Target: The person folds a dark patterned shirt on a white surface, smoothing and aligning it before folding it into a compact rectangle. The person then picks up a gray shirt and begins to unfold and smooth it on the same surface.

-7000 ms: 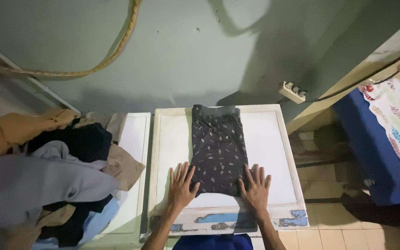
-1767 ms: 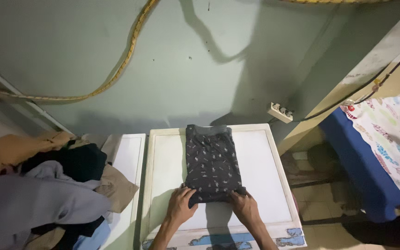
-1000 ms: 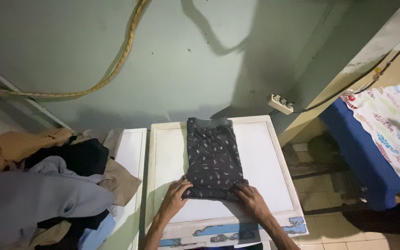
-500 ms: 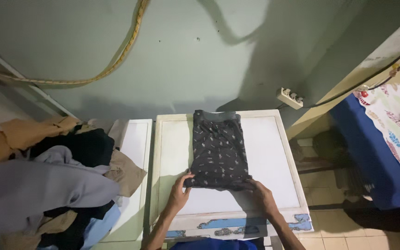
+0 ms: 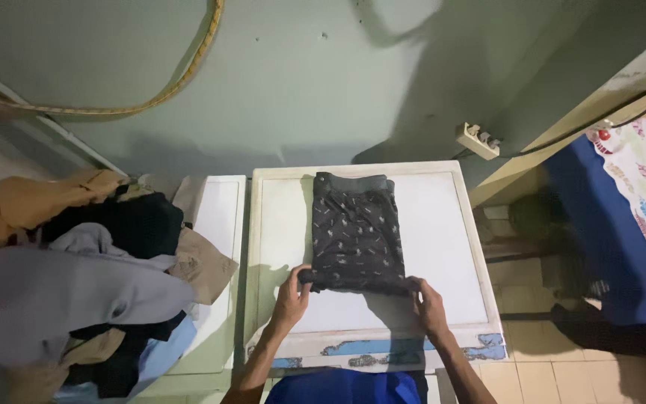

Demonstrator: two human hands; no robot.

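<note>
Folded dark patterned cloth garment [image 5: 356,233] lay mid-way on the white rimmed surface [image 5: 443,247] — left hand [image 5: 291,293] and right hand [image 5: 429,304] each pinched a near corner, probably keeping that edge square. Heaped unfolded clothes [image 5: 76,277] sat left — well apart.

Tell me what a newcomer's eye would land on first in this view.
First, the dark patterned garment, folded into a narrow strip in the middle of the white table, with the left hand and right hand gripping its near corners. Next, the heap of clothes piled at the left, grey, black and tan. Then the yellow hose curving across the green wall above.
</note>
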